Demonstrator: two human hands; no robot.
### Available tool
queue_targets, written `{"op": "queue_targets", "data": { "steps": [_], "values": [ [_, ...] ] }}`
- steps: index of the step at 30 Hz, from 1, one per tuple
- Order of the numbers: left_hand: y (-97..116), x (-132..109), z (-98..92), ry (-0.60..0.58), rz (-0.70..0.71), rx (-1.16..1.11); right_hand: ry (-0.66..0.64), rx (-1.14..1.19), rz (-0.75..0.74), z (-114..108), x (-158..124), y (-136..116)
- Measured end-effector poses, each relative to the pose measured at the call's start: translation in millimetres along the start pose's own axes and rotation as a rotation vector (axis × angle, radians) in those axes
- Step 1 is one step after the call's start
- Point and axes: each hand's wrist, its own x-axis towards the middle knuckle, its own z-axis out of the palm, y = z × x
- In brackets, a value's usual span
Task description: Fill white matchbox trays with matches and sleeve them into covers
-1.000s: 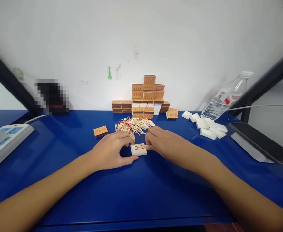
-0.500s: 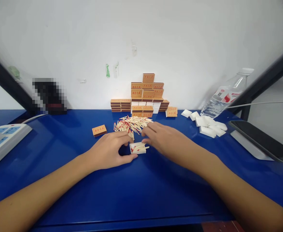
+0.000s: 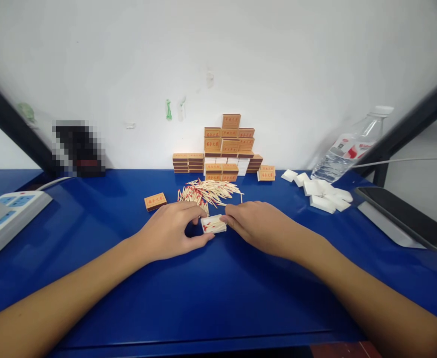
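My left hand curves round the left end of a small white matchbox tray, its thumb at the near side and its fingers at the far side. Inside the tray lie several red-headed matches, heads to the left. At the tray's right end my right hand has thumb and forefinger pinched together over the match ends; its fingertips partly hide them. A loose heap of matches spreads just behind the tray. One orange matchbox lies to the left of my left hand.
Against the wall stands a stack of matchboxes. White empty trays lie to the right, beside a leaning water bottle and a phone. A power strip is at the left edge of the blue table.
My right hand has come down to the tray's right end and its fingers have closed. The match that stuck out there is now covered by the fingertips. My left hand stays at the tray.
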Motion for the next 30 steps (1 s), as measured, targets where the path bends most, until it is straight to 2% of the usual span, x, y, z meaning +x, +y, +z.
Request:
{"op": "queue_targets", "data": {
  "steps": [10,18,22,25,30],
  "values": [
    [-0.9,0.9,-0.7,0.03,0.001,-0.006,0.079,0.173,-0.037,6.3,0.9,2.5],
    [-1.4,0.5,0.0,0.046,0.0,-0.007,0.245,0.274,-0.02,9.3,4.9,10.2],
    [-2.1,0.4,-0.4,0.052,0.006,-0.021,0.342,0.364,-0.119,9.1,5.3,13.7],
    [-2.9,-0.1,-0.3,0.044,0.012,-0.025,0.325,0.401,-0.153,12.3,6.6,16.0],
    [-4.6,-0.4,0.5,0.008,0.009,-0.025,0.27,0.401,-0.113,14.8,8.7,17.1]
  ]
}}
